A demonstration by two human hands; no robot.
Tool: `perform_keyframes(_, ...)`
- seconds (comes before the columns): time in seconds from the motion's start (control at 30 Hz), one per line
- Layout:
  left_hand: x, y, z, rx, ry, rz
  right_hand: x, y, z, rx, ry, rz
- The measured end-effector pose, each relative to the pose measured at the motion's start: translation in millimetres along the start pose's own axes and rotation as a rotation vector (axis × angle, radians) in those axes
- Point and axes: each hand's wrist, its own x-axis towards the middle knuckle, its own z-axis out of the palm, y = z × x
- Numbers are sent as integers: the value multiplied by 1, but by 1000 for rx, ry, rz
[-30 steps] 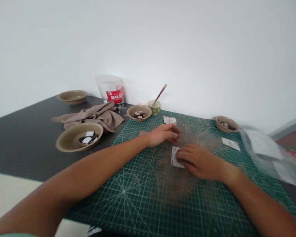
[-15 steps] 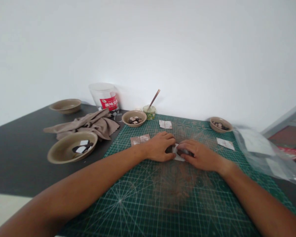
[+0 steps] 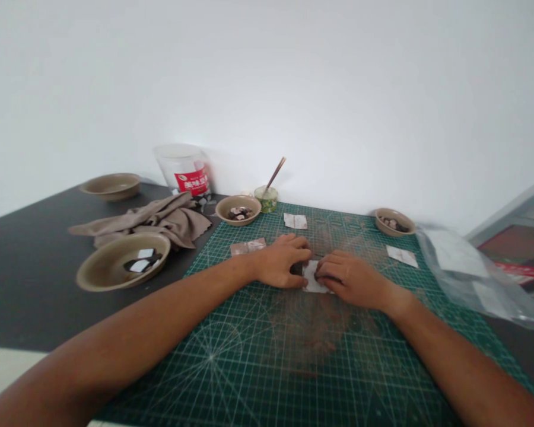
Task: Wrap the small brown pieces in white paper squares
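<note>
A small white paper square (image 3: 312,281) lies on the green cutting mat (image 3: 267,356) between my two hands. My left hand (image 3: 282,261) is curled at the paper's left edge, with a dark lump (image 3: 296,268) showing between thumb and fingers. At the paper's right side, the fingers of my right hand (image 3: 356,277) are bent and pressed together. Something dark shows under their tips, mostly hidden, and I cannot make out what it is.
Other paper pieces (image 3: 295,221) lie on the mat. Bowls of dark and pale bits (image 3: 220,214) stand at its far corners. Leftward are a cloth (image 3: 153,222), a larger bowl (image 3: 89,270) and a clear tub (image 3: 169,163). A stick stands in a small cup (image 3: 271,204); a plastic bag (image 3: 449,279) lies right.
My hands have moved slightly apart, and more of the white paper shows between them. The dark thing under my right hand is now more covered by the fingers. The view has shifted a little.
</note>
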Motion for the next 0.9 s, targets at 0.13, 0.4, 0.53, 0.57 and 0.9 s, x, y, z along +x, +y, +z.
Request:
perform_keyframes(0.13, 1, 0, 0, 2, -20, -2, 3, -3, 4, 15, -27, -43)
perform_keyframes(0.4, 2, -2, -1, -33, -33, 1, -1, 3, -3, 22, -75, 52)
perform_keyframes(0.53, 3, -3, -1, -35, -36, 11, 2, 0, 0, -5, -61, 31)
perform_keyframes(0.57, 3, -3, -1, -37, -40, 8, 3, 0, 1, -30, -42, 65)
perform_keyframes(0.9, -1, 0, 1, -99, -26, -77, -16, 39, -14, -85, 71, 184)
